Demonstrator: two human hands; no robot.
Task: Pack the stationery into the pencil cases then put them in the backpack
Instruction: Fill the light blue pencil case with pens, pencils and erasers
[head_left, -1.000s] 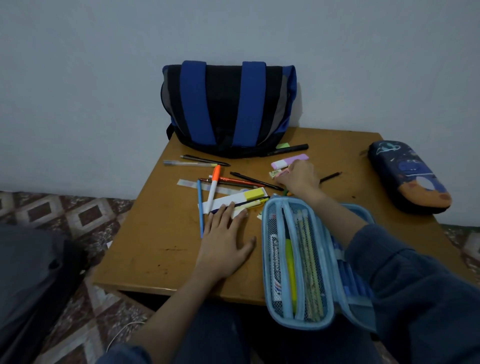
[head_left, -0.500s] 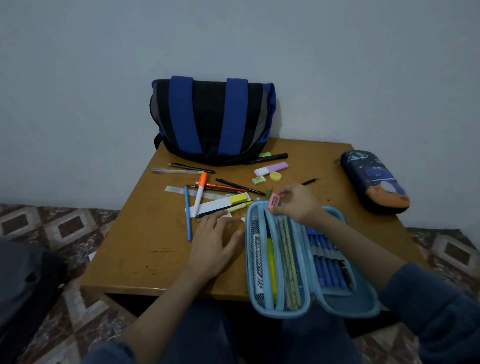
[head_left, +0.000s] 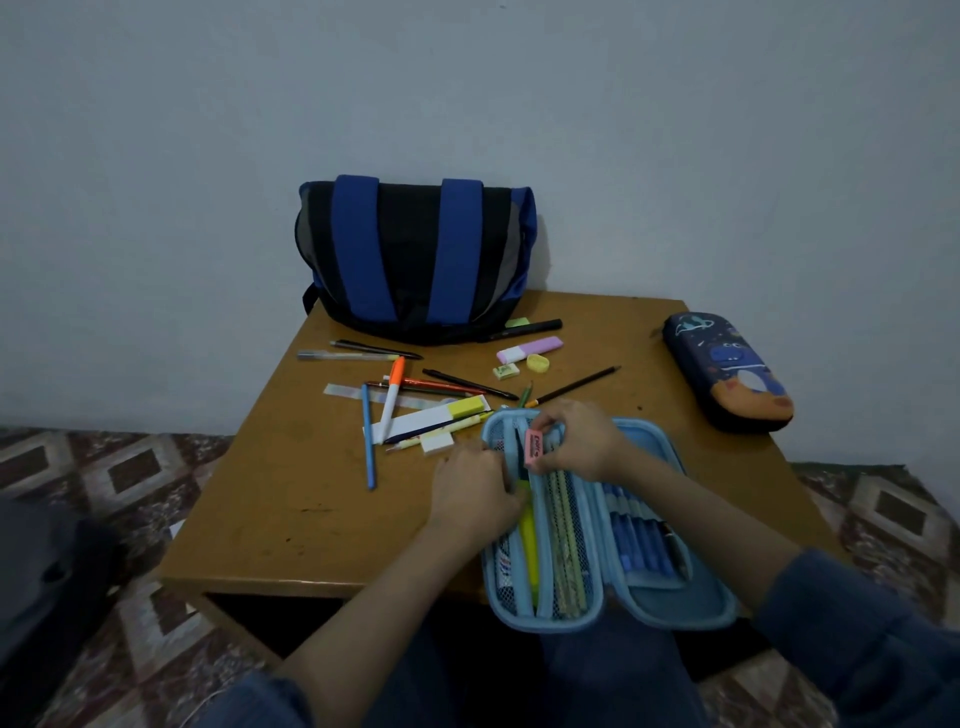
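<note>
A patterned tiled floor (head_left: 130, 467) is seen at the far left, beside the wooden desk (head_left: 291, 499). On the desk's left part a clear pen (head_left: 348, 356), a blue pencil (head_left: 369, 436) and an orange-capped marker (head_left: 393, 395) are laid loose. The blue-and-black backpack (head_left: 415, 254) is stood behind them against the wall. A yellow highlighter (head_left: 467, 407) and a white eraser (head_left: 436, 445) are found just left of the hands.

The left hand (head_left: 475, 493) is set on the left mesh flap of the open light blue pencil case (head_left: 649, 597), with its fingers curled onto the flap's edge. The case is laid at the desk's near edge, with pens and pencils seen in its pockets. A pink eraser (head_left: 534, 448) is pinched in the right hand (head_left: 582, 441) above the top of the mesh flap. The two hands are held close together but apart.

Behind them, a purple highlighter (head_left: 530, 349) and a black pencil (head_left: 576, 387) are laid on the desk. At the far right, a dark blue pencil case (head_left: 727, 371) is seen zipped shut.
</note>
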